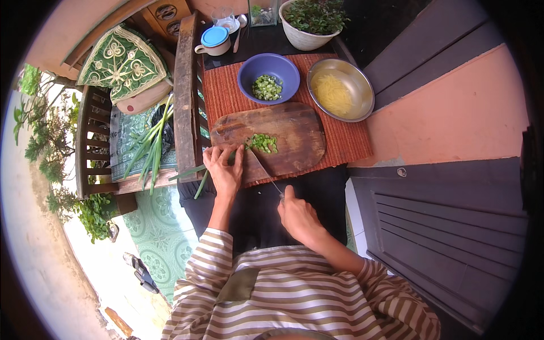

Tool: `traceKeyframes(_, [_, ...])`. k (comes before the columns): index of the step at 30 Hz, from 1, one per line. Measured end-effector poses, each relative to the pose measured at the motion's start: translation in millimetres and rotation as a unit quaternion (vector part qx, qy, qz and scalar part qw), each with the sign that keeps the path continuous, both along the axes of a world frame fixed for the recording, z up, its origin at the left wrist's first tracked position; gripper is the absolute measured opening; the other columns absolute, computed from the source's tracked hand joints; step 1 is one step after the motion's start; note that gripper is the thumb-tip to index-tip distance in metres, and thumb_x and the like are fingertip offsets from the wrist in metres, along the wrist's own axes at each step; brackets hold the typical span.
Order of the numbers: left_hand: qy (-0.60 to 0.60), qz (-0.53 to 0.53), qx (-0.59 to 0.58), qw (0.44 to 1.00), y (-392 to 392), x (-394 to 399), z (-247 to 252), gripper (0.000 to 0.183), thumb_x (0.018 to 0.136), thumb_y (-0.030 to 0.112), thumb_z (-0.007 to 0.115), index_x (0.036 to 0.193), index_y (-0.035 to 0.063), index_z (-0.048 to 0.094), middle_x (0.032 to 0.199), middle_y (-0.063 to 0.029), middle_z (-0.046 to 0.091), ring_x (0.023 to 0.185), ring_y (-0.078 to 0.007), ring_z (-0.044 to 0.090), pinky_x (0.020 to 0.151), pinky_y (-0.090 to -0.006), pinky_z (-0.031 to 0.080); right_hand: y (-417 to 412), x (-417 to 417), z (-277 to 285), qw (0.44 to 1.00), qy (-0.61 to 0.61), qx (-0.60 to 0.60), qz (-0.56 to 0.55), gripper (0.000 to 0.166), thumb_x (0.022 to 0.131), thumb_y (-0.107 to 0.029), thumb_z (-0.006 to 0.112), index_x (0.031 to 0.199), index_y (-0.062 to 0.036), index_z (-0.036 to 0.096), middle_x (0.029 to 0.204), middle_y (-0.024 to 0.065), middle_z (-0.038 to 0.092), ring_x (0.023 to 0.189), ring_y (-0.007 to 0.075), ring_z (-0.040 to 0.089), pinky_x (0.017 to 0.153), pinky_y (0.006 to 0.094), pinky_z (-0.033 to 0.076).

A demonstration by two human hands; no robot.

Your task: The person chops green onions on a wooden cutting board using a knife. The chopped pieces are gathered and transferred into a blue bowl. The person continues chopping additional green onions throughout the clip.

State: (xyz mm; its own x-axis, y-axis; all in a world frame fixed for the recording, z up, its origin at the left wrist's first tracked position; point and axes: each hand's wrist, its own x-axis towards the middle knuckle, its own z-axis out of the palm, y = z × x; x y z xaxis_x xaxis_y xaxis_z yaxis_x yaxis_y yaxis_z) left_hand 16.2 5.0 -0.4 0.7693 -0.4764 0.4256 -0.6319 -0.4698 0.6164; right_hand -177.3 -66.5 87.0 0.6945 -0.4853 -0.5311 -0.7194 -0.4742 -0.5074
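On a worn wooden cutting board, my left hand presses down green onion leaves, whose long ends stick out past the board's left edge. The handle of a kitchen knife is in my right hand; its blade points up and left, with the tip beside my left fingertips. Chopped green onion lies on the board just right of the tip. Behind the board, a purple plastic bowl holds more chopped green onion. To its right, a metal bowl contains thin yellow shreds.
An orange woven mat lies under the board and bowls. Behind it stand a cup with a blue lid, a spoon, a glass tank and a potted plant. Whole green onions rest on the wooden bench side.
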Motion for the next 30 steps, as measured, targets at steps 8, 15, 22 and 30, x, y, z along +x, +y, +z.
traceKeyframes(8, [-0.021,0.000,-0.007,1.000,-1,-4,3,0.012,0.083,0.016,0.079,0.092,0.0080,0.077,0.088,-0.0078,0.064,0.096,-0.0297,0.053,0.089,-0.0417,0.042,-11,15,-2,0.999,-0.049,0.000,0.002,0.030,0.101,-0.019,0.049,0.116,0.0056,0.041,0.083,0.0315,0.068,0.079,0.0505,0.067,0.071,0.0578,0.054])
traceKeyframes(15, [-0.010,0.005,-0.006,1.000,0,-5,2,0.012,0.082,0.016,0.079,0.092,0.0101,0.077,0.090,-0.0060,0.065,0.097,-0.0289,0.054,0.094,-0.0431,0.041,-6,12,-3,0.999,-0.049,-0.013,0.016,0.032,0.101,-0.019,0.049,0.119,0.0056,0.041,0.082,0.0300,0.069,0.079,0.0490,0.068,0.072,0.0572,0.055])
traceKeyframes(22, [-0.021,-0.004,0.013,1.000,2,-4,0,0.014,0.082,0.017,0.079,0.094,0.0112,0.078,0.093,-0.0061,0.065,0.099,-0.0295,0.055,0.099,-0.0448,0.040,-8,16,3,1.000,-0.024,-0.009,0.013,0.026,0.101,-0.018,0.048,0.114,0.0028,0.042,0.082,0.0310,0.068,0.080,0.0486,0.069,0.073,0.0565,0.055])
traceKeyframes(30, [-0.015,-0.017,0.015,1.000,6,-6,9,0.014,0.082,0.015,0.078,0.095,0.0109,0.078,0.097,-0.0054,0.065,0.102,-0.0295,0.054,0.099,-0.0444,0.040,-6,20,-4,0.999,0.024,-0.017,0.012,0.032,0.098,-0.017,0.053,0.118,0.0055,0.042,0.082,0.0301,0.068,0.080,0.0490,0.068,0.073,0.0569,0.054])
